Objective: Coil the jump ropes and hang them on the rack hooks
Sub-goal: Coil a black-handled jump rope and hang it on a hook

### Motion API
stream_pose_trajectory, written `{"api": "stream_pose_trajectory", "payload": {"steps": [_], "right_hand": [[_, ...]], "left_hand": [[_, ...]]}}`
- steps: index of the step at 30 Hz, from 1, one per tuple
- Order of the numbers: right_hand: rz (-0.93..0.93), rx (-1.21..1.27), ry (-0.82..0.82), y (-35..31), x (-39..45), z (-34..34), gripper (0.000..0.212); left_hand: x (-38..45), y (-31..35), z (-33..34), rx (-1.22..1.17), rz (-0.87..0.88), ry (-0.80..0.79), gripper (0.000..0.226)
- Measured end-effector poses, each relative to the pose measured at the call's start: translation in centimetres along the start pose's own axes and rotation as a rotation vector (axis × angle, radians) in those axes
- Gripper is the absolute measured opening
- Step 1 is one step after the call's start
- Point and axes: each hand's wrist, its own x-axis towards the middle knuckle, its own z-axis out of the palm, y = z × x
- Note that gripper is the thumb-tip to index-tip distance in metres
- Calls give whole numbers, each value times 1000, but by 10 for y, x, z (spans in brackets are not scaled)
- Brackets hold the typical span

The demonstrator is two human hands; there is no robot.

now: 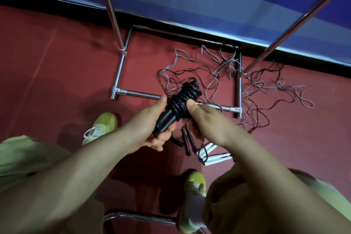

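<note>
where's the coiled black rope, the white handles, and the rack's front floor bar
coiled black rope (183, 95): head view, on the wound black loops between both hands
white handles (214, 158): head view, on one white grip lying on the floor
front floor bar (140, 94): head view, on its bare metal left of the hands

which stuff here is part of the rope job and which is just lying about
Job: black coiled rope, gripped by left hand and right hand; loose ropes on the floor; white handles; rack frame.
Lying about: green shoes; blue wall mat.
</note>
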Motion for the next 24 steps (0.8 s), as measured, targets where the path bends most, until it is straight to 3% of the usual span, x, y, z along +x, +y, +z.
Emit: {"api": "stream_pose_trajectory", "payload": {"steps": [7, 14, 20, 22, 24], "right_hand": [[-105, -269, 280, -3, -4, 7, 58], [-67, 30, 140, -6, -3, 9, 46], [2, 176, 178, -6, -4, 14, 64], [4, 247, 223, -4, -1, 14, 59], [-5, 298, 236, -3, 0, 13, 51]], "left_hand": [[-1, 8, -2, -6, 85, 153, 71], [-7, 7, 1, 634, 223, 531, 55], [-10, 5, 5, 1009, 313, 572, 49], [-8, 5, 2, 1003, 313, 539, 47], [-7, 7, -2, 816, 272, 373, 56]]}}
